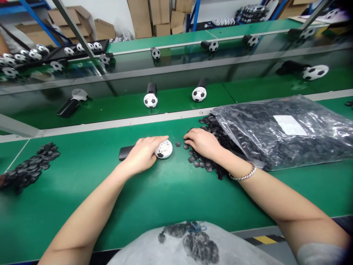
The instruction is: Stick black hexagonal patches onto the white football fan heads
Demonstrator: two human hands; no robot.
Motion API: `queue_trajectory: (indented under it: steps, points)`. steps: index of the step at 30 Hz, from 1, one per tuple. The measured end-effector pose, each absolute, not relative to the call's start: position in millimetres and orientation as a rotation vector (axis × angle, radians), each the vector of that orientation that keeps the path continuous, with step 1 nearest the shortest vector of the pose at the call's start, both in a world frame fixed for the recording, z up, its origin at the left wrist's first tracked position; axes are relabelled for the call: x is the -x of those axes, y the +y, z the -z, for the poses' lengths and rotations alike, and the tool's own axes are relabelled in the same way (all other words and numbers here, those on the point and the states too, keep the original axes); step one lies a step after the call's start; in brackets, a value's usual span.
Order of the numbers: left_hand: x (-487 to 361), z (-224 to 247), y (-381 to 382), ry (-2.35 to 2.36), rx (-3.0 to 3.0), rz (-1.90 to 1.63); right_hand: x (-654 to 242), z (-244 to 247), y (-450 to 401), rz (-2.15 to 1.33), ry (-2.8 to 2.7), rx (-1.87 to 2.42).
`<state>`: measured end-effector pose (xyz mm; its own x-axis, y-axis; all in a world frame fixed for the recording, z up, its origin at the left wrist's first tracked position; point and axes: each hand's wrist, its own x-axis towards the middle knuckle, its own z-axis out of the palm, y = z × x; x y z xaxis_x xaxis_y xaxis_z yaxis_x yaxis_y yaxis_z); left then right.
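Note:
My left hand [143, 151] is closed round a white toy football [164, 149] with a black handle [126, 153], which lies on the green worktop. A black patch shows low on the ball, and the rest of its visible face is mostly white. At the edge of a heap of small black pentagon pieces [202, 162], my right hand [202, 141] has its fingers bent and drawn together. Whether a piece is between those fingertips is hidden. One loose pentagon piece [178, 144] lies between the ball and my right hand.
Black pieces spill from a large clear plastic bag [286, 129] on the right. Another heap of black pieces [34, 163] lies at left. Beyond a metal rail [116, 124], several handled footballs [199, 94] rest on a green belt. Cardboard boxes [140, 18] stand behind.

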<state>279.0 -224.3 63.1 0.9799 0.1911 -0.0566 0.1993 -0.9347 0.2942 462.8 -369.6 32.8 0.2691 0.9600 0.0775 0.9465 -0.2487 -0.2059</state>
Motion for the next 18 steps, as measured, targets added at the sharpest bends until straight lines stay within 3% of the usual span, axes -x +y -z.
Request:
queue_trajectory:
  steps: [6,14,18]
  points:
    - [-279,-61,-226,0.161,-2.815,0.065,-464,-29,-369,0.169,-1.978,2.352]
    - [-279,-61,-226,0.124,-2.8,0.067,-469,-31,-378,-0.263,-1.706,1.979]
    - [-279,-59,-225,0.105,-2.814,0.057,-463,-35,-380,-0.235,-1.7,1.867]
